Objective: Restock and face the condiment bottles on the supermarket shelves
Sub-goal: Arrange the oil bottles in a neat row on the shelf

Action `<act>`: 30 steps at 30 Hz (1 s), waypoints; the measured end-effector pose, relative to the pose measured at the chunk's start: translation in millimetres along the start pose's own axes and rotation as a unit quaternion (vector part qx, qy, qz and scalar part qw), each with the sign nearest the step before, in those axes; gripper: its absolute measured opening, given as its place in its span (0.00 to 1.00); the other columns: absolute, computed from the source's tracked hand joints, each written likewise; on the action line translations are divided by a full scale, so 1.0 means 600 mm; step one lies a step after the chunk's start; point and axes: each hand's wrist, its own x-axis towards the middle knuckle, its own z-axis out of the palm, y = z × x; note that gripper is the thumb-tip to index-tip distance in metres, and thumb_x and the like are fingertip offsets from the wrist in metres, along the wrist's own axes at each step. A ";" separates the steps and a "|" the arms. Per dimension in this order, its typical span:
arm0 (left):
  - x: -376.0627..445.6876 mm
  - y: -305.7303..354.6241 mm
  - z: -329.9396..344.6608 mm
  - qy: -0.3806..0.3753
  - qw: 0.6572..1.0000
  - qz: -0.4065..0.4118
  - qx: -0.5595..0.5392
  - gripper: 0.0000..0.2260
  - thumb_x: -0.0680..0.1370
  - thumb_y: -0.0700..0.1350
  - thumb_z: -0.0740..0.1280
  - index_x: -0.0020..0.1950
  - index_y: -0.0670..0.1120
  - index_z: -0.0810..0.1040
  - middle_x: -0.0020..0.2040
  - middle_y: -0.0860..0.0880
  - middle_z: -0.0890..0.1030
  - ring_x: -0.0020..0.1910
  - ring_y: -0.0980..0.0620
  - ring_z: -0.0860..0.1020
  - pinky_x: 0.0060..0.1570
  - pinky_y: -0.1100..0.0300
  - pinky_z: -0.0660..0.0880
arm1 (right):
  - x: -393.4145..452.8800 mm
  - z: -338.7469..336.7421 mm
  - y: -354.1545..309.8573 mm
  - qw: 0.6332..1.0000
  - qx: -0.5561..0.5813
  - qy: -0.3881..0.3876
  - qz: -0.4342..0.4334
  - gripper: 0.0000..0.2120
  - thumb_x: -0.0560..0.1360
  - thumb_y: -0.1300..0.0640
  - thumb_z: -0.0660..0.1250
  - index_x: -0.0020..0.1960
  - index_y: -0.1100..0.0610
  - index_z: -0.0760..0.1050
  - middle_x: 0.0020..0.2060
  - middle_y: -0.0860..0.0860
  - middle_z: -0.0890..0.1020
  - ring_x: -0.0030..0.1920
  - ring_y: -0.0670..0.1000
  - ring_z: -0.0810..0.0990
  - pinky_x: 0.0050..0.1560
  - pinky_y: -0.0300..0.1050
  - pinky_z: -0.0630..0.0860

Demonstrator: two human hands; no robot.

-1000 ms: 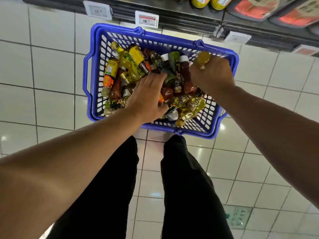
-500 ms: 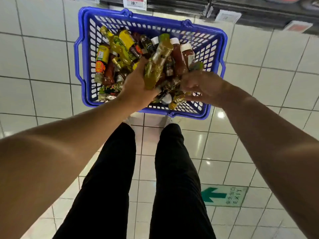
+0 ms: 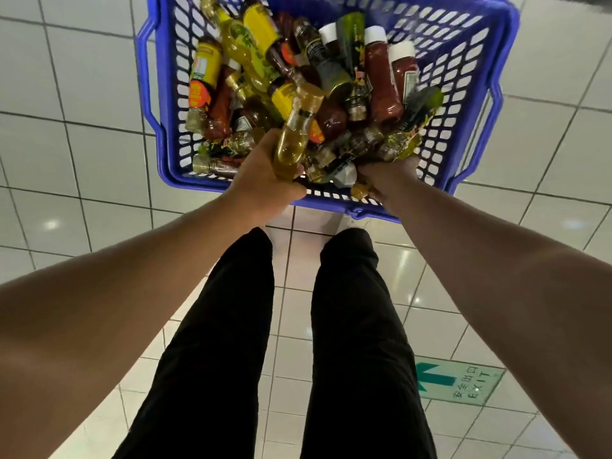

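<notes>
An olive-oil bottle [image 3: 295, 134] with a gold cap sits in the left hand [image 3: 265, 180], just above centre of the frame, its cap pointing up toward the top edge and its base wrapped by curled fingers. It hangs over the near part of a blue plastic basket [image 3: 470, 77] that fills the upper middle of the frame and is cut off by the top edge. The right hand [image 3: 387, 180] is at the basket's near rim, right of centre, fingers curled down around a small yellowish bottle [image 3: 359, 190] whose end pokes out below the knuckles; its label cannot be read.

Inside the basket the bottles lie jumbled and touching: two red sauce bottles with white caps [image 3: 381, 81] toward the right wall, a dark green bottle [image 3: 351, 41] beside them, yellow-labelled bottles [image 3: 261, 31] at upper left, small dark jars along the near wall. The right side of the basket shows bare lattice between the pile and the wall, while the left side is packed up to the wall.

Around the basket is white tiled floor [image 3: 73, 77], open on both sides of the frame. Below the hands, two legs in black trousers [image 3: 231, 342] run to the bottom edge, a strip of tile between them. A green exit marker [image 3: 458, 382] is set in the floor at lower right
</notes>
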 end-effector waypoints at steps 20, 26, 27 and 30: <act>-0.346 0.402 -0.119 -0.104 0.993 0.056 -0.016 0.11 0.63 0.67 0.75 0.43 0.67 0.81 0.39 0.58 0.85 0.42 0.55 0.84 0.44 0.56 0.76 | -0.615 -0.394 -0.150 0.957 -0.197 -0.154 -0.147 0.10 0.80 0.52 0.70 0.50 0.59 0.76 0.40 0.58 0.79 0.28 0.50 0.75 0.26 0.38 0.70; -0.489 0.545 -0.254 -0.207 0.954 0.086 -0.201 0.16 0.74 0.49 0.77 0.61 0.51 0.83 0.57 0.38 0.83 0.50 0.39 0.84 0.61 0.29 0.72 | -0.948 -0.496 -0.268 0.733 -0.519 -0.017 -0.439 0.24 0.74 0.49 0.75 0.69 0.42 0.75 0.51 0.44 0.82 0.47 0.49 0.80 0.46 0.37 0.72; -0.511 0.566 -0.278 -0.241 0.939 0.092 -0.229 0.18 0.73 0.48 0.78 0.62 0.50 0.83 0.60 0.39 0.83 0.52 0.38 0.84 0.61 0.32 0.74 | -0.996 -0.504 -0.284 0.677 -0.561 0.025 -0.476 0.26 0.74 0.49 0.75 0.70 0.41 0.74 0.53 0.46 0.83 0.51 0.52 0.81 0.47 0.38 0.72; -0.582 0.631 -0.342 -0.377 0.872 0.127 -0.286 0.23 0.71 0.48 0.79 0.65 0.46 0.81 0.68 0.41 0.78 0.59 0.35 0.82 0.54 0.46 0.80 | -1.124 -0.523 -0.325 0.526 -0.623 0.133 -0.563 0.26 0.71 0.48 0.74 0.68 0.37 0.75 0.53 0.49 0.86 0.52 0.59 0.83 0.46 0.48 0.77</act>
